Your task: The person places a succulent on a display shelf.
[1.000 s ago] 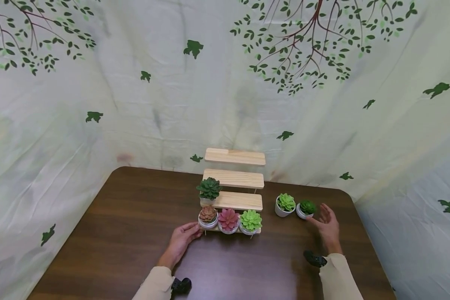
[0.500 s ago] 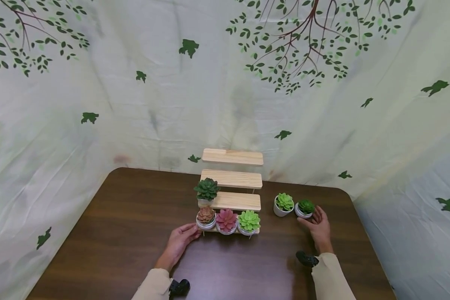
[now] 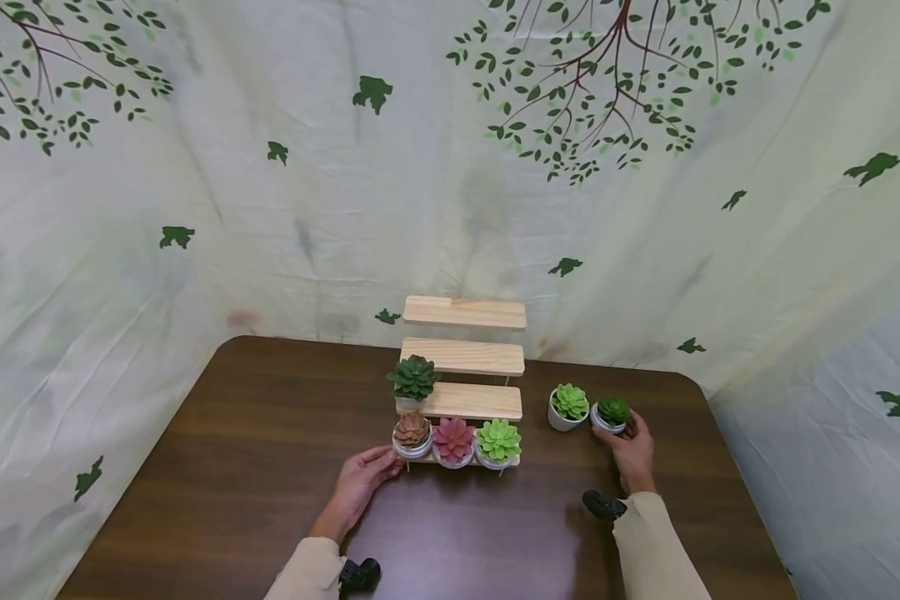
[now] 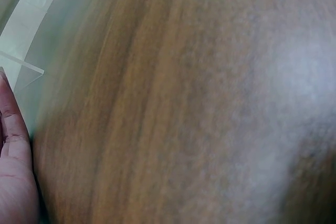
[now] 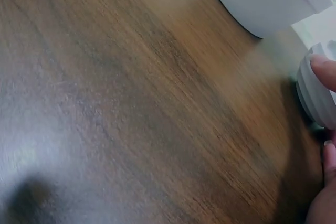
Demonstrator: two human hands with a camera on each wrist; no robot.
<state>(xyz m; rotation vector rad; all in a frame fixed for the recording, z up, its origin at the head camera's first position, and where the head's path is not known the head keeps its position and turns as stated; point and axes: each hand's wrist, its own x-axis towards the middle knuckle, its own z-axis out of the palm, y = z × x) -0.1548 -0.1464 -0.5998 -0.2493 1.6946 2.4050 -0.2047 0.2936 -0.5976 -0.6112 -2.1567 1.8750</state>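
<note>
My right hand (image 3: pixel 633 454) grips a ribbed white pot (image 5: pixel 317 90) holding a dark green succulent (image 3: pixel 613 410), with the thumb on one side and fingers under the other. Beside it stands a smooth white pot (image 5: pixel 268 1) with a light green succulent (image 3: pixel 570 401). My left hand (image 3: pixel 356 490) lies at the left end of the stepped wooden shelf (image 3: pixel 465 402), its fingers mostly straight and their tips by the pot of the brown succulent (image 3: pixel 412 429). Whether those tips touch pot or shelf is hard to tell.
On the lowest step, a pink succulent (image 3: pixel 453 439) and a bright green succulent (image 3: pixel 498 441) stand right of the brown one. A large dark green succulent (image 3: pixel 414 377) sits at the left of the step above. A leaf-printed curtain (image 3: pixel 330 208) hangs behind the brown table (image 3: pixel 270 417).
My right hand has moved left to the dark green succulent's pot and closed round it; the pot now tilts slightly. My left hand stays by the shelf.
</note>
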